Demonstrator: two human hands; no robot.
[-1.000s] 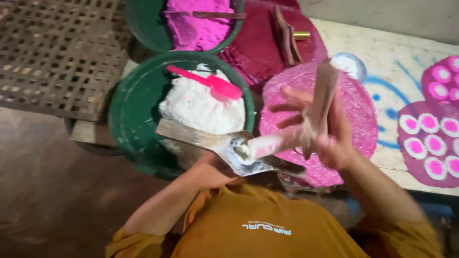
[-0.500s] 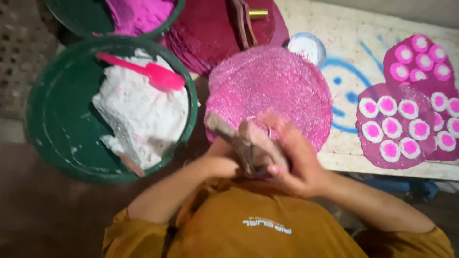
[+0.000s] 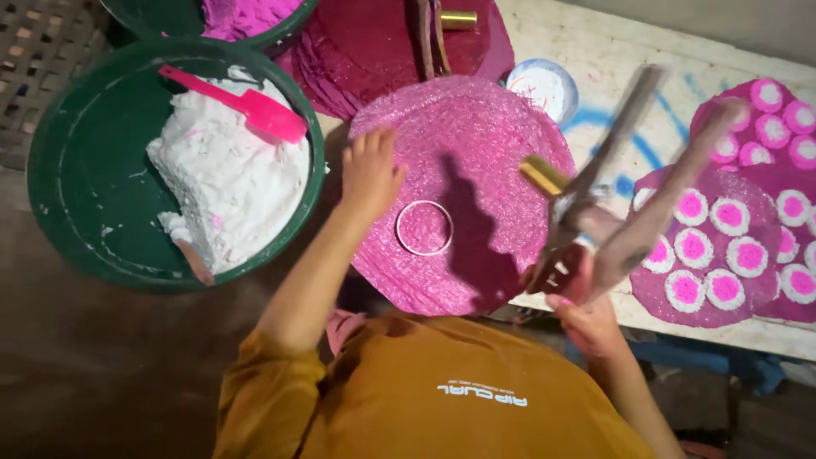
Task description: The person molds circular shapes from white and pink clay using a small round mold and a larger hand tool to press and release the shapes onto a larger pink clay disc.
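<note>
since half a second ago the hands have parted: the left hand [image 3: 370, 174] has gone out flat onto the pink glittery mat [image 3: 463, 191], and the right hand [image 3: 586, 310] has swung the wooden tools [image 3: 633, 183] up and to its own side.

head view: the left hand lies open, fingers spread, its fingertips on the mat's upper edge. one white ring [image 3: 424, 228] lies on the mat just beside that hand, toward the body. the right hand is closed around two long wooden pieces and a flat metal blade, blurred, held tilted above the mat's far edge; a brass ferrule [image 3: 544, 175] shows near them. left of the left hand stands one green basin [image 3: 76, 161] with white paste [image 3: 229, 183] and one pink scoop [image 3: 246, 104]; a second green basin [image 3: 170, 17] holds pink paste. beyond the right hand sit two darker mats [image 3: 731, 289] of white-and-pink rounds, too many cut off to count, and one small white dish [image 3: 544, 85].
</note>
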